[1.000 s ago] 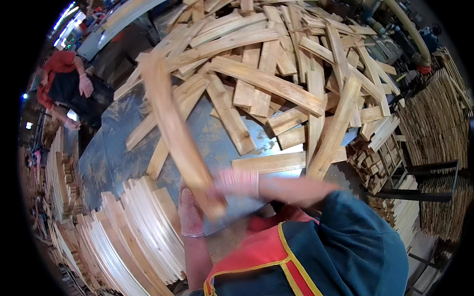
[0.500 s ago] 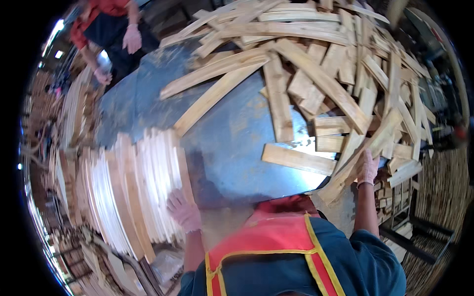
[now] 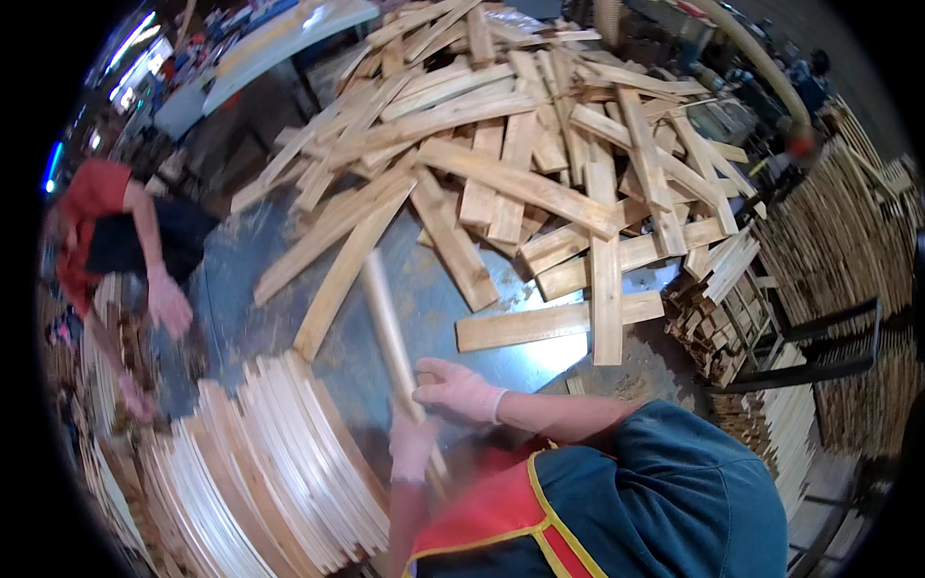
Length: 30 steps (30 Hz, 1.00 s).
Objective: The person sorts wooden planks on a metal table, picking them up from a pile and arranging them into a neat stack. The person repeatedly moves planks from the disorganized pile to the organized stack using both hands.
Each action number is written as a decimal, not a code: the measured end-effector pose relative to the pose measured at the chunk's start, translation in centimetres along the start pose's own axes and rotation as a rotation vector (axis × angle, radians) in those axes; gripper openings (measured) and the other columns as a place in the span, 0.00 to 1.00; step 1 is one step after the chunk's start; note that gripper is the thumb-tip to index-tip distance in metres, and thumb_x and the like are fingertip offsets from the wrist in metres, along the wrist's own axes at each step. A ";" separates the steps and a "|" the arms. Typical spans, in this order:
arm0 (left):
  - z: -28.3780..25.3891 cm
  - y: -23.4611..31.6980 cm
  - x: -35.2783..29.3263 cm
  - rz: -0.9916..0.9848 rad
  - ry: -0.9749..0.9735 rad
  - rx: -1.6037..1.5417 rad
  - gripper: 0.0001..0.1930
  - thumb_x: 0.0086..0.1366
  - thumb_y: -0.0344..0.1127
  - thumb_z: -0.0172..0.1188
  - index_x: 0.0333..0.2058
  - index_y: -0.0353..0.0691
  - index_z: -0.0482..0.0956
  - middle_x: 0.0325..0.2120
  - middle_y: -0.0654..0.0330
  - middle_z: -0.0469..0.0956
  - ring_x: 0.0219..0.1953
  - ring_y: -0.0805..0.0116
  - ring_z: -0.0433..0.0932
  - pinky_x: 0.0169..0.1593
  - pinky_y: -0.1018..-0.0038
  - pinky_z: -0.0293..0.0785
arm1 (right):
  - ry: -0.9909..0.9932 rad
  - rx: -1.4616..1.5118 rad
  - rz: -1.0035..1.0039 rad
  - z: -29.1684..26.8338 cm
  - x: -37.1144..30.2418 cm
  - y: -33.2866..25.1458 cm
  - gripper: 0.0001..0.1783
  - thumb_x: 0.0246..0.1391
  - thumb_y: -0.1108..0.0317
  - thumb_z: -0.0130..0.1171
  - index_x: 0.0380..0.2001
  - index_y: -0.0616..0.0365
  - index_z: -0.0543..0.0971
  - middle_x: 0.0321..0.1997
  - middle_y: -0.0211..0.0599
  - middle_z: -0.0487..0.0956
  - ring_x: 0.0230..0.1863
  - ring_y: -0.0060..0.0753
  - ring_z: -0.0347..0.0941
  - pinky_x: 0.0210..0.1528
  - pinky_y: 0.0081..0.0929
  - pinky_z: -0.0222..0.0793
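Note:
A narrow wooden board (image 3: 387, 323) stands tilted on edge before my body, slightly blurred. My left hand (image 3: 412, 447), in a pale pink glove, is closed round its lower part. Beside the board's right face, my gloved right hand (image 3: 464, 390) has its fingers stretched and apart, the tips at the board or very near it. Left of my left hand is a row of boards on edge (image 3: 289, 453), packed tightly together. A loose pile of wooden boards (image 3: 472, 183) covers the far side of the metal-topped table (image 3: 226, 318).
A co-worker (image 3: 130, 226) in a red top and pink gloves stands at the table's left. One board (image 3: 525, 328) lies near the front right, crossed by another (image 3: 606, 308). Farther right are stacked strips (image 3: 848, 289) and a dark metal frame (image 3: 809, 366).
My right hand has come from the right side to the middle, and a board now stands between my hands. My left hand has left the row and gripped it. The view has turned.

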State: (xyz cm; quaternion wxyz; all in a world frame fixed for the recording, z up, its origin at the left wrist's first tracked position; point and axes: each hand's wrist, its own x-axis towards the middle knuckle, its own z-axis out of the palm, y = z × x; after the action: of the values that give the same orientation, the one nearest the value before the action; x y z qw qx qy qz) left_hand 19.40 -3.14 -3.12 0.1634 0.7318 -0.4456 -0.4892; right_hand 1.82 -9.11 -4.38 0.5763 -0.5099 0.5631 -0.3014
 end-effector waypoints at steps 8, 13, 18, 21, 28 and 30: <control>-3.4 -11.5 -4.2 0.084 0.605 0.957 0.39 0.61 0.37 0.62 0.71 0.36 0.63 0.68 0.46 0.67 0.74 0.44 0.60 0.76 0.49 0.53 | 0.947 -1.131 0.135 -42.6 6.7 -1.2 0.39 0.49 0.42 0.69 0.57 0.58 0.80 0.57 0.56 0.82 0.60 0.55 0.77 0.65 0.47 0.71; -4.7 -10.8 -2.1 -0.159 0.620 0.883 0.43 0.62 0.39 0.63 0.74 0.37 0.57 0.74 0.47 0.58 0.76 0.43 0.55 0.79 0.49 0.48 | 0.957 -0.919 0.367 -49.6 8.0 3.3 0.51 0.41 0.43 0.74 0.65 0.60 0.71 0.59 0.58 0.81 0.62 0.55 0.78 0.64 0.45 0.74; -4.2 -10.0 -0.3 -0.232 0.686 0.745 0.48 0.62 0.43 0.66 0.76 0.37 0.53 0.74 0.46 0.58 0.77 0.42 0.54 0.80 0.50 0.47 | 0.308 0.564 -0.141 -40.0 7.9 0.9 0.15 0.66 0.59 0.59 0.48 0.58 0.81 0.37 0.30 0.81 0.39 0.26 0.79 0.44 0.29 0.77; -3.2 -10.8 1.2 -0.259 0.710 0.889 0.50 0.61 0.45 0.68 0.77 0.36 0.52 0.75 0.46 0.57 0.77 0.43 0.53 0.80 0.49 0.46 | -0.016 0.554 0.318 -29.5 2.1 2.5 0.10 0.64 0.63 0.64 0.38 0.58 0.84 0.32 0.29 0.82 0.36 0.28 0.80 0.40 0.32 0.78; -3.3 -11.9 2.4 -0.262 0.726 0.872 0.51 0.60 0.46 0.69 0.76 0.36 0.52 0.74 0.45 0.58 0.77 0.45 0.54 0.80 0.48 0.44 | -0.692 0.593 0.577 -13.9 1.6 0.4 0.29 0.62 0.68 0.69 0.65 0.58 0.75 0.51 0.32 0.84 0.51 0.28 0.79 0.57 0.32 0.78; -3.3 -12.7 2.5 -0.250 0.740 0.886 0.52 0.58 0.44 0.69 0.76 0.36 0.52 0.73 0.45 0.59 0.77 0.45 0.55 0.79 0.47 0.45 | -0.748 0.260 0.299 -13.9 7.0 -3.3 0.22 0.62 0.68 0.68 0.58 0.57 0.79 0.48 0.36 0.85 0.50 0.39 0.82 0.54 0.35 0.79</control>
State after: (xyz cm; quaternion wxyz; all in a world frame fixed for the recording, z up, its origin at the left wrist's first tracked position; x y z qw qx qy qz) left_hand 28.82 1.20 -11.60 -0.0719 0.8993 -0.4311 0.0158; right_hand -9.47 -19.98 -1.56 0.8379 -0.4200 0.3400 -0.0772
